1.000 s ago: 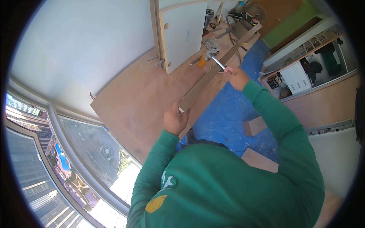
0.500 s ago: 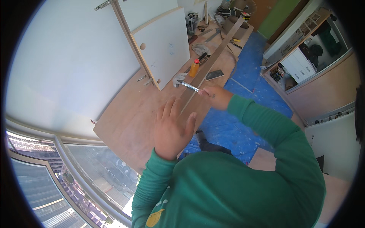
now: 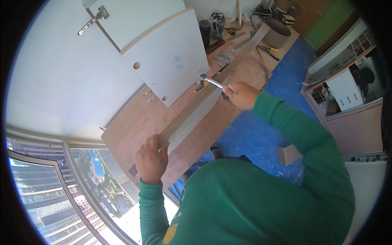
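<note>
A long narrow wooden board [image 3: 192, 107] stands tilted on its edge across the plywood worktop, its pale side face [image 3: 192, 122] turned toward me. At its near left end my left hand [image 3: 152, 160] is closed around it, thumb on the near side and fingers over the top. My right hand [image 3: 241, 96] is closed on a slim silver brush-like tool [image 3: 214, 83] with a dark tip, held over the board's upper edge. The tip is too small to make out clearly. Behind the board, an orange bottle [image 3: 206, 83] is mostly hidden.
A white panel [image 3: 163, 57] with round holes leans at the left wall. Farther back are a dark tumbler [image 3: 205, 32], a crumpled cloth [image 3: 223, 58], yellow-handled pliers [image 3: 269, 51] and a round brown container [image 3: 277, 33]. Blue sheeting [image 3: 261, 126] covers the floor right of the worktop [image 3: 126, 126].
My left hand has gone from open over the board to gripping its near end. The board has been tipped up, showing its pale side. My right hand still holds the silver tool.
</note>
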The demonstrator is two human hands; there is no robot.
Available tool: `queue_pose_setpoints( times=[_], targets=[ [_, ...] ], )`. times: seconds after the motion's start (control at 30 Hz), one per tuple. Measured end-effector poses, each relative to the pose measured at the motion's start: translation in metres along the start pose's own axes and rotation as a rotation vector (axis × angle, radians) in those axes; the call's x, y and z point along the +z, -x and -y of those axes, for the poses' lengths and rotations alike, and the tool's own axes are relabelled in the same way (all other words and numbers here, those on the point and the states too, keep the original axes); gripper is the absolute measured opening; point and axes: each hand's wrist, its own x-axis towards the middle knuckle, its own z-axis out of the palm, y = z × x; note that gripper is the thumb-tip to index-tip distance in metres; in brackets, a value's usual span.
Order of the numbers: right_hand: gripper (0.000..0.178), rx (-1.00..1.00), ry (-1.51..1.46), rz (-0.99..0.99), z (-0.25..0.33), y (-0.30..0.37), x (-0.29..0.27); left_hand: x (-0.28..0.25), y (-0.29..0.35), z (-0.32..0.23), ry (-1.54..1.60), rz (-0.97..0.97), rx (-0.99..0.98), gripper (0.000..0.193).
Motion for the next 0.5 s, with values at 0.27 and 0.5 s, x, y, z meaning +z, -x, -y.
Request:
queue_pose_setpoints(
  times=[0.27,0.5],
  targets=[
    [0.050,0.037,-0.003,0.029,-0.028,-0.027,-0.035,0.000,-0.003,0.000,0.007,0.036,-0.028,0.032],
    [0.044,0.238,-0.128,0.021,-0.030,-0.036,-0.061,-0.001,0.000,-0.008,-0.007,0.008,-0.019,0.035]
  ],
)
